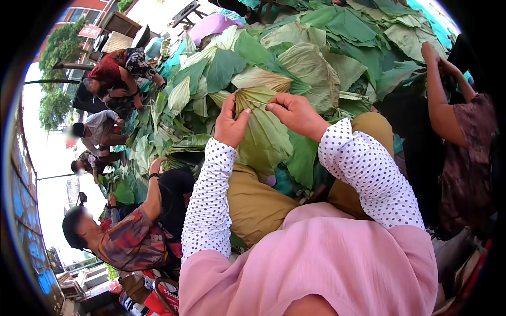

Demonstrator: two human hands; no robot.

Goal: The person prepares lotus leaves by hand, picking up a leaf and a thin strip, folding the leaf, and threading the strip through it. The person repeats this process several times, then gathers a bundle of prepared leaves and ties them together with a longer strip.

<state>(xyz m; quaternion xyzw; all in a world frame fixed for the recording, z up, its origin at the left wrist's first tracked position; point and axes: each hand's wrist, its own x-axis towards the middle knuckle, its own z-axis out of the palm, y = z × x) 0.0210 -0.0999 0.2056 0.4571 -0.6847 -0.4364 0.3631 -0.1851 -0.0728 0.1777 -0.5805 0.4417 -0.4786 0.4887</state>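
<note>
A folded yellow-green lotus leaf (263,134) hangs in front of my knees, its ribs fanning out from a gathered top. My left hand (232,122) is closed on that gathered top between thumb and fingers. To its right, my right hand (298,112) pinches thumb against forefinger on the end of a thin pale strand (255,101). The strand runs across the leaf toward my left hand; whether it is thread, stem or a thin stick I cannot tell. Beyond my hands spreads a deep heap of lotus leaves (305,63), some green, some dried pale.
On my left sits a person in a patterned shirt (134,234), and further off another in red (108,71) bends over the heap. Close on my right is a person in a dark patterned top (466,126). A purple basin-like thing (211,26) stands behind the leaves.
</note>
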